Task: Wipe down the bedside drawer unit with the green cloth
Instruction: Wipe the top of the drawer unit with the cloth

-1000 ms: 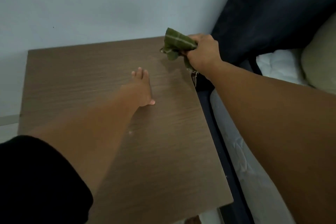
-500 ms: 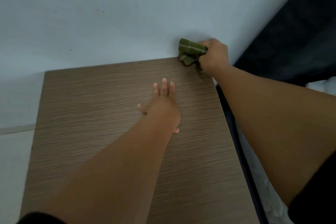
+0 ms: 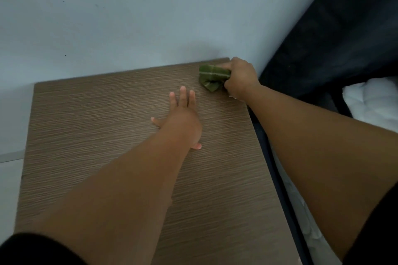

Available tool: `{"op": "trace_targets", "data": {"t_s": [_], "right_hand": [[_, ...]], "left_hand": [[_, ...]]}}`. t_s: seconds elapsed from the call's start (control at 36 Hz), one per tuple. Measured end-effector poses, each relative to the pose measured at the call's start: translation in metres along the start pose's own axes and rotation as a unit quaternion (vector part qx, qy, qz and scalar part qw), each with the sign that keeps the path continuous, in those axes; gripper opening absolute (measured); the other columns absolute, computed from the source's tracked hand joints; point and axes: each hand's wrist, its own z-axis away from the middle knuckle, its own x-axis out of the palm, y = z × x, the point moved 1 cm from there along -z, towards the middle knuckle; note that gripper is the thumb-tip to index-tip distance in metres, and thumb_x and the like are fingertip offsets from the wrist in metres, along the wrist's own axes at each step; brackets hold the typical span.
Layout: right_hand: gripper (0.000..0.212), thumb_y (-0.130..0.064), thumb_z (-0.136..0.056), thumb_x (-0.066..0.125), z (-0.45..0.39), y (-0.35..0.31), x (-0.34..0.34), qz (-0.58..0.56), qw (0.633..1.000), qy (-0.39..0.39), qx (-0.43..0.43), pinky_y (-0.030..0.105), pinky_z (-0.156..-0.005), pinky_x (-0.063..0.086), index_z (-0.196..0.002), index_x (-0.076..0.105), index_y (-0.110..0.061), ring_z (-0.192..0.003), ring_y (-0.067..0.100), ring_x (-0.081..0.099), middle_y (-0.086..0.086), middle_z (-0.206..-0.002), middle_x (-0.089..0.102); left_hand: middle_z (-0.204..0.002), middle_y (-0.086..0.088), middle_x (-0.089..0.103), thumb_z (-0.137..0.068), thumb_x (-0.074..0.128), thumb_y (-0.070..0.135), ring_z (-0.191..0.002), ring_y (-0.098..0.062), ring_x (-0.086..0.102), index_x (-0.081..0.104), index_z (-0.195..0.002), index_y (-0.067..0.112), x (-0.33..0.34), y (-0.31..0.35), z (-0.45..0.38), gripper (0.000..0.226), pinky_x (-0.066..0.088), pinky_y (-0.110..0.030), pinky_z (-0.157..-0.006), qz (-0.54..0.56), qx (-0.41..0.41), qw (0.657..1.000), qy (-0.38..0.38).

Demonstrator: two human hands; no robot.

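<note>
Gripping the bunched green cloth (image 3: 212,78) at the drawer unit's (image 3: 86,135) far corner, right hand (image 3: 240,78); left hand (image 3: 183,120) flat, fingers spread.

The drawer unit (image 3: 86,135) is standing against the wall (image 3: 129,17) — the bed (image 3: 366,105) is lying just to its right. The left hand (image 3: 183,122) is resting on its top at the middle; the right hand (image 3: 240,78) is holding the cloth (image 3: 212,77) on the far right corner.

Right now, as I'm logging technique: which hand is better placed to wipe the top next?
The right hand: it grips the green cloth at the far right corner of the drawer unit's top. The left hand rests flat, holding nothing.
</note>
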Motion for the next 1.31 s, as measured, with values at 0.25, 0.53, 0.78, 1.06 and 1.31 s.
{"op": "trace_targets", "data": {"t_s": [0.25, 0.53, 0.78, 1.06, 1.31], "right_hand": [[0.05, 0.009, -0.077, 0.051, 0.062, 0.013, 0.009, -0.009, 1.0, -0.011, -0.006, 0.021, -0.076, 0.044, -0.11, 0.069, -0.025, -0.1, 0.022, 0.059, 0.004, -0.099, 0.065], [0.046, 0.007, -0.078, 0.049, 0.145, 0.035, 0.019, 0.025, 0.999, -0.037, -0.005, 0.025, -0.089, 0.041, -0.107, 0.07, -0.021, -0.11, 0.026, 0.048, 0.01, -0.112, 0.057], [0.053, 0.01, -0.078, 0.046, 0.219, 0.052, 0.025, 0.032, 0.997, -0.071, 0.008, 0.028, -0.088, 0.04, -0.106, 0.071, -0.027, -0.108, 0.027, 0.044, 0.011, -0.108, 0.059], [0.047, 0.004, -0.079, 0.052, 0.29, 0.075, 0.034, 0.022, 0.992, -0.101, 0.067, 0.025, -0.093, 0.039, -0.111, 0.068, -0.027, -0.1, 0.021, 0.045, 0.01, -0.114, 0.05], [0.044, 0.003, -0.083, 0.051, 0.336, 0.082, 0.033, 0.054, 0.99, -0.122, 0.051, 0.02, -0.082, 0.031, -0.112, 0.068, -0.026, -0.106, 0.023, 0.042, 0.005, -0.11, 0.052]], "left_hand": [[-0.152, 0.002, -0.034, -0.074, 0.077, 0.034, -0.144, -0.027, -0.022, -0.025, -0.146, 0.015, 0.005, -0.005, 0.01, 0.126, 0.016, -0.065, -0.11, 0.011, 0.021, 0.999, 0.044], [-0.159, -0.001, -0.016, -0.092, 0.055, 0.037, -0.147, -0.023, -0.012, -0.008, -0.151, 0.014, 0.04, -0.021, 0.036, 0.089, 0.007, -0.054, -0.117, 0.074, 0.032, 0.989, 0.126], [-0.158, -0.002, -0.019, -0.095, 0.049, 0.033, -0.146, -0.024, -0.013, -0.01, -0.151, 0.015, 0.078, -0.009, 0.072, 0.083, 0.006, -0.051, -0.117, 0.063, 0.05, 0.99, 0.114], [-0.157, -0.005, -0.021, -0.091, 0.058, 0.034, -0.146, -0.025, -0.013, -0.012, -0.15, 0.012, 0.113, 0.014, 0.11, 0.095, 0.008, -0.046, -0.118, 0.023, 0.077, 0.993, 0.085], [-0.157, -0.008, -0.022, -0.085, 0.065, 0.037, -0.146, -0.027, -0.013, -0.016, -0.149, 0.01, 0.131, 0.023, 0.13, 0.106, 0.008, -0.04, -0.119, -0.021, 0.095, 0.993, 0.065]]}}
